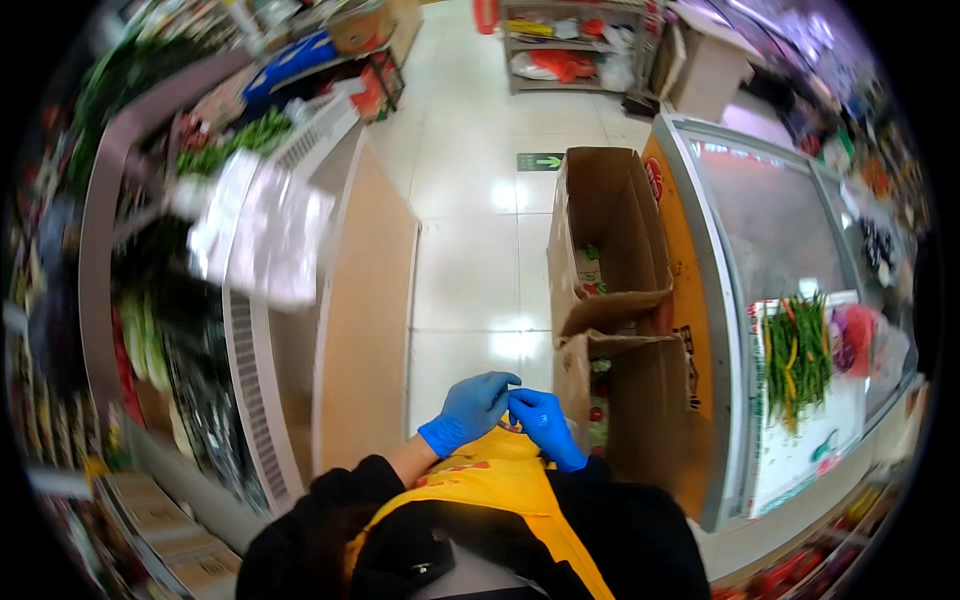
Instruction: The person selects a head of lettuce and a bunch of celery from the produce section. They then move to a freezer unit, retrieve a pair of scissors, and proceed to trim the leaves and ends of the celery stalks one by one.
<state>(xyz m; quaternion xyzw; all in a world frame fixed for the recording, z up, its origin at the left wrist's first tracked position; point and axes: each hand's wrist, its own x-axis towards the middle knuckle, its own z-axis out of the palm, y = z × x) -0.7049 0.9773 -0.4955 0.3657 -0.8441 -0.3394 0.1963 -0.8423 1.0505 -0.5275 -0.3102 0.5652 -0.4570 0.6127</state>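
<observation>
My left hand, in a blue glove, is in front of the yellow apron with its fingers curled towards the other hand. My right hand, in a brighter blue glove, meets it at the fingertips. Whether something small is between the fingers cannot be made out; a small curved edge shows just below them. Two open cardboard boxes stand on the tiled floor to the right, the nearer one close beside my right hand and the farther one beyond it. Both hold bits of green and red produce.
At the left, plastic bags lie on a refrigerated vegetable case with a wooden side panel. A glass-topped freezer at the right carries green and red chillies on a printed white sheet. A metal shelf stands ahead.
</observation>
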